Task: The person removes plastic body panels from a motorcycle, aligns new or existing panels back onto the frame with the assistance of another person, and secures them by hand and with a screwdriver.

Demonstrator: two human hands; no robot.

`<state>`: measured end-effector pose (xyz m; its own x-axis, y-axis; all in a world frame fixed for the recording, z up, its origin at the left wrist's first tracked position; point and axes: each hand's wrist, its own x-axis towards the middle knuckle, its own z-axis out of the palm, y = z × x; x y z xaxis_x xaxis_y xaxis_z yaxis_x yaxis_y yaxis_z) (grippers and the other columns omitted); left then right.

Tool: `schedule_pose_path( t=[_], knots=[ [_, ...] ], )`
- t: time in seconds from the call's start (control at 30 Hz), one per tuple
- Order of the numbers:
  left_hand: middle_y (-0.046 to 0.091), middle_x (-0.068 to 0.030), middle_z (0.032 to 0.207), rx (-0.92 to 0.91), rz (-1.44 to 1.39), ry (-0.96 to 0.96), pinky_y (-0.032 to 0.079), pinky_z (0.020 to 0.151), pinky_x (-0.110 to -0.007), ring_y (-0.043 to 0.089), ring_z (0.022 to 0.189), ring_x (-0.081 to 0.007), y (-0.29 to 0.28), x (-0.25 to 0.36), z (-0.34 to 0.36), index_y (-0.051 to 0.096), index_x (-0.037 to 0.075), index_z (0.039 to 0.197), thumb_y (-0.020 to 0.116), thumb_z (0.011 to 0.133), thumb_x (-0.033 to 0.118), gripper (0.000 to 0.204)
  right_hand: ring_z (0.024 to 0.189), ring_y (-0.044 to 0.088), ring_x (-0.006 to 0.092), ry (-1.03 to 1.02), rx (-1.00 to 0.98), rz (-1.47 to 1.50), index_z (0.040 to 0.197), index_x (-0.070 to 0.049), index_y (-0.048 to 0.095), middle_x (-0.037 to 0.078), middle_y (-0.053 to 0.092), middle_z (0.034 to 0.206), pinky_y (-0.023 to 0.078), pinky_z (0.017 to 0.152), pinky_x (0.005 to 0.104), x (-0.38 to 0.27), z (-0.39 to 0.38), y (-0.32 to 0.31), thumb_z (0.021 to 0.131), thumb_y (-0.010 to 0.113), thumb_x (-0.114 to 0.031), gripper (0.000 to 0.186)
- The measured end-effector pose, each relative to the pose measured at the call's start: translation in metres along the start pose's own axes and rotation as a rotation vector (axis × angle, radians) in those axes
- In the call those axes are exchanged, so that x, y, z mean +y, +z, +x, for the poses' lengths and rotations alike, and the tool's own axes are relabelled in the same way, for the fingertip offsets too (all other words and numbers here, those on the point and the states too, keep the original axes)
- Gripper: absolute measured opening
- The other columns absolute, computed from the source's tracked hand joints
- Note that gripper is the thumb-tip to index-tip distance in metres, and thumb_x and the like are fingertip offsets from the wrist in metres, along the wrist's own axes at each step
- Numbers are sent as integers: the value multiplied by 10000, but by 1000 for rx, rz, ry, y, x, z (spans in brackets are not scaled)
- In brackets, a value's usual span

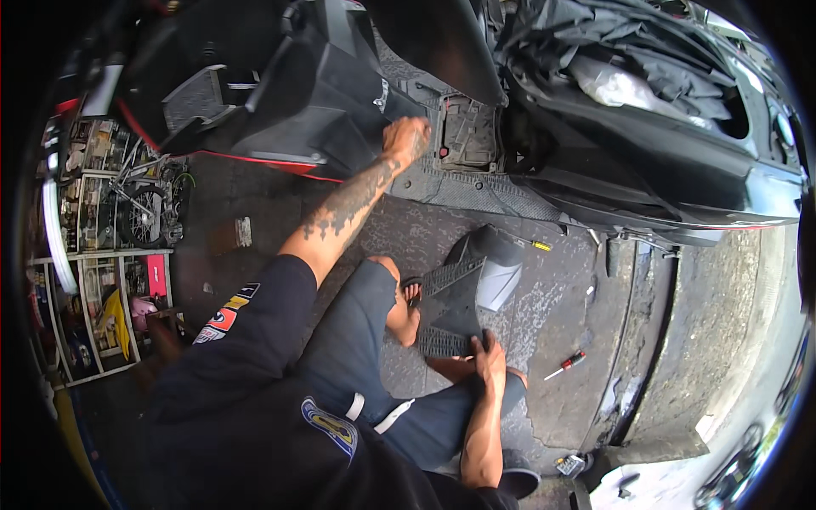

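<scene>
Access to the footboard recess [466, 132] is from the near side, across the footboard edge [459, 189]. The left hand [406, 140] is beside the recess; the front body panel [314, 119] limits movement to its left. The rear body panel [629, 170] bounds the recess on the right, and a dark curved panel [442, 42] overhangs the far side.

Below the footboard, 2 parts obstruct the floor [544, 314]: a black ridged panel [455, 297], with the right hand [489, 365] at its near edge, and an adjoining grey cover [501, 268]. A lane runs right of these, between 2 obstacles: a yellow-handled tool [541, 246] near the footboard and a red-handled screwdriver [568, 364] nearer the person.
</scene>
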<state>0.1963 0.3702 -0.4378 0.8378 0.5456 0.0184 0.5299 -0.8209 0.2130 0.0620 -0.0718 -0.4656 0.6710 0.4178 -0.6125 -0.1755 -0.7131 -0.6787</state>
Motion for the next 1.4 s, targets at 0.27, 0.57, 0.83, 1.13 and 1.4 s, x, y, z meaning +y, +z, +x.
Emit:
schedule_pose_path(
  t=[0.27,0.57,0.83,1.13,1.4],
  knots=[
    [673,-167,897,71,236,101,506,744,-467,647,859,-366,68,-28,103,694,129,954,608,804,238,204,762,577,449,-253,-179,-197,996,-21,568,251,587,736,443,629,475,-11,36,-37,858,601,-211,237],
    [692,-80,752,262,641,447,538,664,-369,692,802,-238,110,-57,163,696,139,685,560,774,121,163,598,578,399,-484,67,-367,854,-41,528,194,574,624,441,524,450,27,62,-26,836,629,-160,157],
    [623,-120,603,309,172,467,493,524,-388,624,538,-247,85,5,107,593,59,1055,497,931,291,280,598,571,402,-383,18,-306,871,-32,537,207,556,622,434,518,446,32,54,-38,832,631,-143,151],
    [650,-119,649,-724,-53,708,505,545,-387,644,559,-273,81,42,-141,616,90,1082,587,882,285,281,659,569,330,-502,569,-158,929,-13,592,187,580,739,435,587,384,70,41,-56,761,671,-51,189],
    [671,-140,720,-1024,-346,499,487,655,-381,648,651,-257,228,41,-165,647,-4,971,620,867,258,283,1129,509,253,-250,964,514,1225,92,512,195,548,1238,334,1016,371,195,-27,-67,855,604,-86,421]
  ],
)
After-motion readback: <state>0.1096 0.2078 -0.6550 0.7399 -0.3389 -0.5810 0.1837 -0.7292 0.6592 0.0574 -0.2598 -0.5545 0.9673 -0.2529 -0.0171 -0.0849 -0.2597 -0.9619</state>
